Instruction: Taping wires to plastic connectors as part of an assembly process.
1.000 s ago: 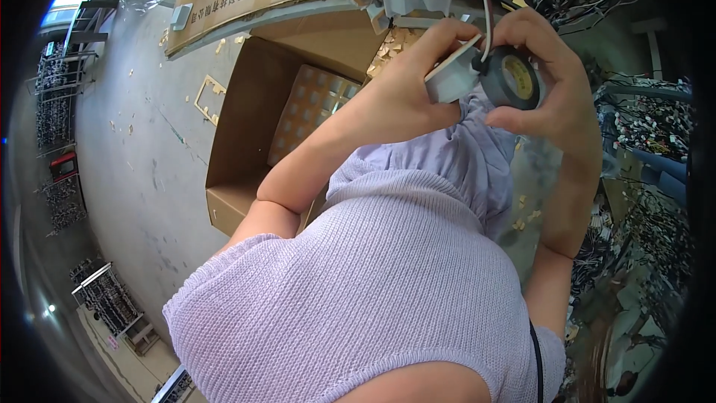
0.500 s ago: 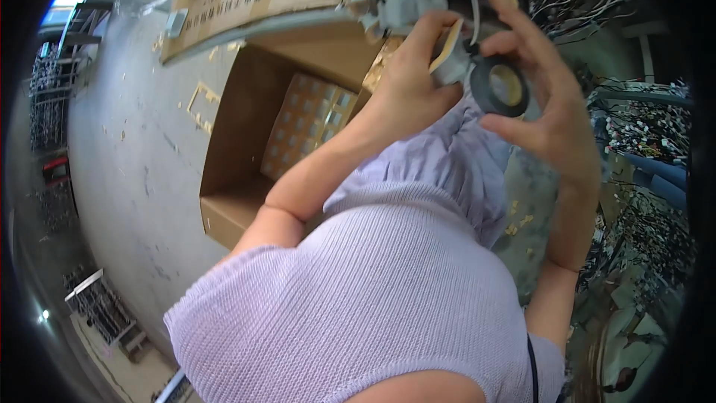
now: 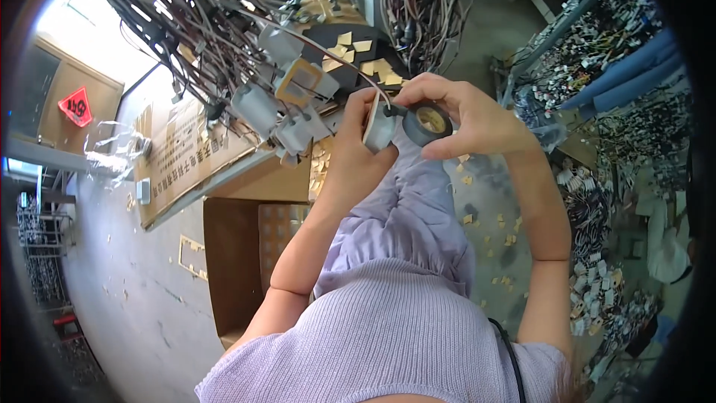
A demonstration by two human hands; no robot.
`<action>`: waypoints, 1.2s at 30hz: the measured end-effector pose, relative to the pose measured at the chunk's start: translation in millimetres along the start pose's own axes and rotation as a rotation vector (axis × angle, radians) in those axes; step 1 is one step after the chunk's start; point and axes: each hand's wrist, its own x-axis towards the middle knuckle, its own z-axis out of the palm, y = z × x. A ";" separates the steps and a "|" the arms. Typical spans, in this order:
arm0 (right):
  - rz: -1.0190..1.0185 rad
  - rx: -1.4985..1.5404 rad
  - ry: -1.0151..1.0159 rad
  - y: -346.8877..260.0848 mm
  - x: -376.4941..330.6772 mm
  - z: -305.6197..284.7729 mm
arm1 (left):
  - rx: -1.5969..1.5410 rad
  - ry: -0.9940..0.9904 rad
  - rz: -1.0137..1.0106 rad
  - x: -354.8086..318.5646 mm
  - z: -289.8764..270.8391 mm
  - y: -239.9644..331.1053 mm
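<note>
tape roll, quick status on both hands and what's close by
Right hand holds black tape roll. Left hand grips pale connector block against it. Wire harness close above, nothing blocking.

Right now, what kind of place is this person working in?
Probably a wiring workshop or small factory. Bundles of dark wires with grey plastic connectors hang over the bench, an open brown cardboard box stands on the floor, and the right hand holds a black roll of tape.
</note>
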 end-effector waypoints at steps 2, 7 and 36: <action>-0.003 -0.048 0.018 1.4 -2.8 -3.8 | 0.038 0.020 0.007 9.3 2.6 -6.4; 0.126 0.034 0.199 -0.1 -2.9 -1.3 | 0.150 0.144 0.118 24.8 16.5 -16.3; 0.116 0.610 0.132 -36.7 -12.3 -10.1 | -0.376 -0.067 -0.108 30.4 10.1 -6.0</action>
